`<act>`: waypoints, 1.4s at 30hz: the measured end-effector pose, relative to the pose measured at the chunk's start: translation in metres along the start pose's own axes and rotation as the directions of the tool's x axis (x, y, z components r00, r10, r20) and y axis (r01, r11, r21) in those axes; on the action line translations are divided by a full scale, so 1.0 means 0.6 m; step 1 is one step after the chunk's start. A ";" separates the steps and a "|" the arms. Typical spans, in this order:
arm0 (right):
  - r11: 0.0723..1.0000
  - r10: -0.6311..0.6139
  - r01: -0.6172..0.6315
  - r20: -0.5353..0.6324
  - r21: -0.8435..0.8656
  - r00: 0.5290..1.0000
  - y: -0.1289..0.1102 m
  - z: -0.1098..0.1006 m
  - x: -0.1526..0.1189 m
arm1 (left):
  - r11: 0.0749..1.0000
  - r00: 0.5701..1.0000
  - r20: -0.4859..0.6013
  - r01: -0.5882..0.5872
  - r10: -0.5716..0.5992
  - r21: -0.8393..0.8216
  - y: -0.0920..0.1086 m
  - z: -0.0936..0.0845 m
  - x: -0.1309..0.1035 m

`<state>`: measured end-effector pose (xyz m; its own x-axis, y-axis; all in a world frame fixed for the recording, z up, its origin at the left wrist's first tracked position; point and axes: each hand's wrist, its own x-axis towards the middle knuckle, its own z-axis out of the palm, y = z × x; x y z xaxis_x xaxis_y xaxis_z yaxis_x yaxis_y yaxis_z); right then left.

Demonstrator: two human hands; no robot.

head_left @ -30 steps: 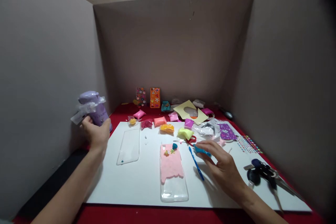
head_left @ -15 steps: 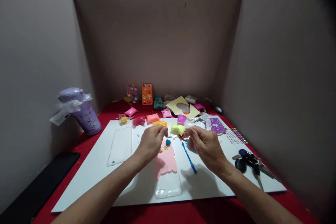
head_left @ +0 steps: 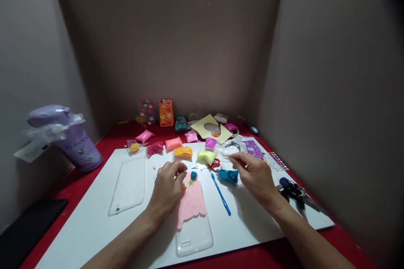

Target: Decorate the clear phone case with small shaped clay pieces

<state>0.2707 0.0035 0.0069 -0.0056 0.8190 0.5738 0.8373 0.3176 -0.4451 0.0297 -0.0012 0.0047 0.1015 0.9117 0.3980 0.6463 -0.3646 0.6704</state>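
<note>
My left hand (head_left: 168, 187) is closed, thumb and forefinger close together, beside the upper left edge of a clear phone case (head_left: 194, 246). Pink clay (head_left: 192, 206) with a ragged lower edge covers the case's upper part, with a teal piece (head_left: 193, 175) and small yellow strips (head_left: 191, 183) on top. Raised at the right, my right hand (head_left: 255, 176) pinches thumb and forefinger together. Anything between the fingertips of either hand is too small to make out. Below the right hand lie a blue clay packet (head_left: 227, 176) and a blue modelling tool (head_left: 221, 194).
Red-handled scissors (head_left: 213, 164) lie beyond the pink clay, near yellow (head_left: 206, 157) and orange (head_left: 183, 152) clay packets. Another clear case (head_left: 128, 185) is left. Dark-handled scissors (head_left: 296, 193) lie right, a purple wrapped bottle (head_left: 77, 143) far left. Decorated cases (head_left: 166, 112) stand behind.
My hands have moved apart, the left lower toward the pink clay's left edge, the right off the blue packet, now more visible. The view has shifted right.
</note>
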 end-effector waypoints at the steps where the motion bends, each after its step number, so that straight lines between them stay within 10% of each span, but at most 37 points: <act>1: 0.999 0.003 -0.002 0.027 -0.038 1.000 -0.001 0.002 0.000 | 1.000 1.000 0.003 0.008 -0.008 -0.012 0.002 0.002 -0.002; 16: 0.975 -0.217 0.221 0.175 -0.005 0.960 -0.022 0.002 -0.010 | 0.992 0.995 -0.031 -0.088 0.091 0.095 -0.007 0.011 -0.003; 42: 0.962 -0.114 0.181 0.302 -0.203 0.946 0.008 0.004 -0.006 | 1.000 0.972 -0.233 -0.006 0.000 -0.026 -0.012 -0.006 0.003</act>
<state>0.2731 0.0032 0.0011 -0.2662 0.8832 0.3861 0.9158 0.3568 -0.1847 0.0224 0.0022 0.0026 -0.0778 0.8427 0.5327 0.6256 -0.3748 0.6842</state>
